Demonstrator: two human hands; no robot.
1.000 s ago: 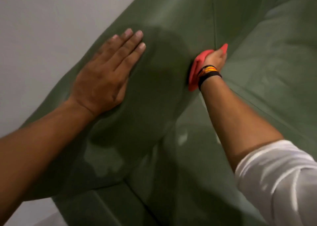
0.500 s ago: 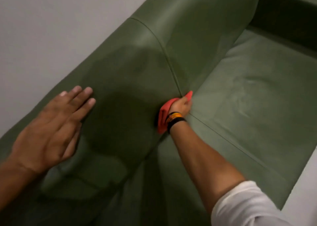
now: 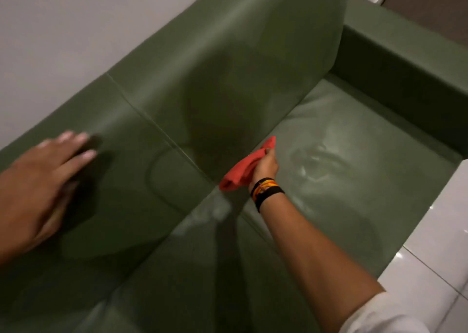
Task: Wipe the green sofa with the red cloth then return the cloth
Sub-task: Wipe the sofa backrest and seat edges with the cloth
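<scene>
Green sofa (image 3: pixel 342 170): fills most of the view; smooth, slightly shiny upholstery, with two back cushions meeting at a seam that runs down to the crease where back meets seat.
Wall (image 3: pixel 76 29): pale and plain, directly behind the sofa back at upper left.
Sofa armrest (image 3: pixel 405 61): a boxy green block closing off the far end of the seat, upper right.
Floor (image 3: pixel 435 264): glossy white tiles along the sofa's front edge, lower right.
Right arm: reaches in from lower right across the seat cushion, with a white sleeve (image 3: pixel 385 315) pushed up above the elbow.
Left hand (image 3: pixel 40 183): motion-blurred, released and flat, fingers stretched out, lying on the near back cushion at the left edge; it grasps nothing.
Right hand (image 3: pixel 264 167): clenched around the red cloth, down at the junction of back cushions and seat.
Red cloth (image 3: pixel 243 169): bunched in the right fist, one corner poking up past the fingers, the lower fold hanging toward the crease just beside the seam; whether it touches the upholstery cannot be told.
Wristbands (image 3: pixel 266 189): black, orange and yellow bands stacked on the right wrist.
</scene>
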